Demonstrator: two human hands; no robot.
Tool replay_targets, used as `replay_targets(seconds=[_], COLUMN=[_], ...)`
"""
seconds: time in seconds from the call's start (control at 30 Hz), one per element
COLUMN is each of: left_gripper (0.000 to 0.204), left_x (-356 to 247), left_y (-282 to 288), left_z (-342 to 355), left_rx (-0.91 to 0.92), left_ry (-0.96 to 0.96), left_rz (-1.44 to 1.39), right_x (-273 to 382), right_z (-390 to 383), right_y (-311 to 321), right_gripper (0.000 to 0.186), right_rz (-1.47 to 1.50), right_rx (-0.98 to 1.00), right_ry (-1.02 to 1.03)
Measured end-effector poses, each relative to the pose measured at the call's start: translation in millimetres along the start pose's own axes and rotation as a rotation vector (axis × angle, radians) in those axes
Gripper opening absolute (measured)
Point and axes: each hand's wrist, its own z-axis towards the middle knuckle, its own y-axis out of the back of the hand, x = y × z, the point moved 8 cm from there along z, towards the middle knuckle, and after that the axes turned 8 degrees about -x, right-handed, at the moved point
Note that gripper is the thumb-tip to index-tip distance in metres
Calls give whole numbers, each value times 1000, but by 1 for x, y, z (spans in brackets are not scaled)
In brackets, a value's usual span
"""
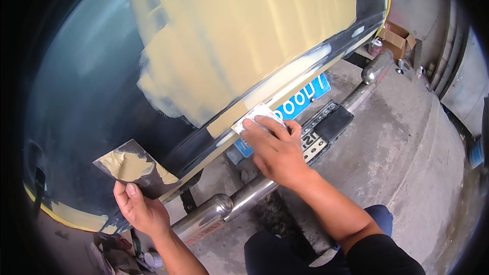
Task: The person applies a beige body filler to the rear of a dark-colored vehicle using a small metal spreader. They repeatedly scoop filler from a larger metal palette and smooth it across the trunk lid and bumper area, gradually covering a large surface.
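Observation:
A dark car panel (86, 71) fills the upper left, with a broad coat of yellowish body filler (239, 30) over its middle. My left hand (142, 209) pinches the lower edge of a thin, dark, square putty board (153, 186). A lump of yellow filler (127, 167) is spread over that board. My right hand (277, 150) grips a pale, flat putty spreader (259, 114), fingers on top. The spreader lies against the panel's lower edge, at the end of a filler strip (226, 122). My fingers cover part of it.
Below the panel edge sits a blue licence plate (303, 99), partly behind my right hand. A chrome tubular bumper (249, 193) with a black step pad (333, 122) runs beneath. A cardboard box (397, 38) and cans stand far right; clutter (114, 254) lies lower left.

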Motion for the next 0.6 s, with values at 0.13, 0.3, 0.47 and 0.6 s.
replay_targets(seconds=[0.13, 0.3, 0.47, 0.6], left_gripper=[39, 37, 37, 37], left_x=[0, -3, -1, -4], left_y=[-2, -2, -2, -3], left_z=[1, 0, -2, 0], left_rx=[9, 38, -12, -10], left_ry=[-6, -37, -31, -53], left_rz=[-3, 29, 34, 68], right_x=[-13, -14, -17, -16], right_z=[21, 26, 3, -4], right_y=[19, 8, -3, 0], right_gripper=[48, 47, 47, 45], right_rz=[-28, -33, -16, -32], right_rx=[-112, -64, -16, 12], right_ry=[-7, 11, 0, 3])
